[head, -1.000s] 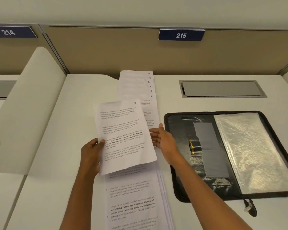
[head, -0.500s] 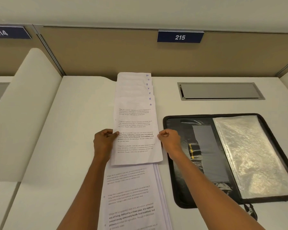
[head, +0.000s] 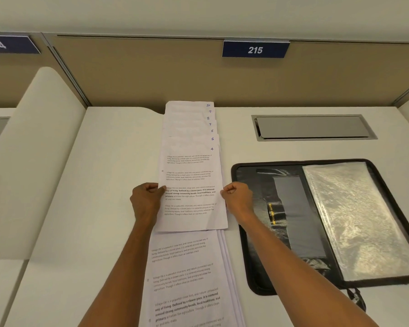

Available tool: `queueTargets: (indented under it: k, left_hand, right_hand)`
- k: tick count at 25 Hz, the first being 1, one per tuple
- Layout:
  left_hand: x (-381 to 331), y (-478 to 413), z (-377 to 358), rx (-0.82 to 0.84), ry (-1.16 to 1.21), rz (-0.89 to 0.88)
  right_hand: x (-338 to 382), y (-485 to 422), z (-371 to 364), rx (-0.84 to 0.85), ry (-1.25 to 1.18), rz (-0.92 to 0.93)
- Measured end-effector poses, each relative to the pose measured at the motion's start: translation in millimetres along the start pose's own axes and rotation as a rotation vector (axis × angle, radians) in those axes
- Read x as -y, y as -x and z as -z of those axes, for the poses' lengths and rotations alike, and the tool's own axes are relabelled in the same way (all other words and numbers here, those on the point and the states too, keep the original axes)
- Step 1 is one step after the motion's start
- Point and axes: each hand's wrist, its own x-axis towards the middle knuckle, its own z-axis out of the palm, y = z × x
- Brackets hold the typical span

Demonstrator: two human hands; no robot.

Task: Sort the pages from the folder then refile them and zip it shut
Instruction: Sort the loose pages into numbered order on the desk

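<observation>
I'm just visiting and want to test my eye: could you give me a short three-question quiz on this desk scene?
1. True or false: the black folder lies open on the desk.
2. Which handwritten number is on the page that the left hand and right hand pinch by its edges? A) 10 B) 4 C) 7
3. Fill in: the blue sign on the partition above the fanned pages reads ___.

Key
1. True; its clear sleeve is exposed.
2. B; pages 5 to 10 are fanned out beyond it.
3. 215
</observation>
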Motion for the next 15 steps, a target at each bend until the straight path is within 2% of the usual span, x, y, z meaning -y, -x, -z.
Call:
queueTargets:
  k: [7, 15]
  left_hand:
    - [22.4, 39.3, 24.4, -0.112, -0.282, -0.186]
    - [80.6, 104.5, 35.2, -0.091, -0.596, -0.354]
  right_hand:
    - [-13.9, 40.2, 12.8, -0.079, 0.009, 0.107]
    - [-57.4, 134.0, 10.9, 0.047, 0.178, 0.076]
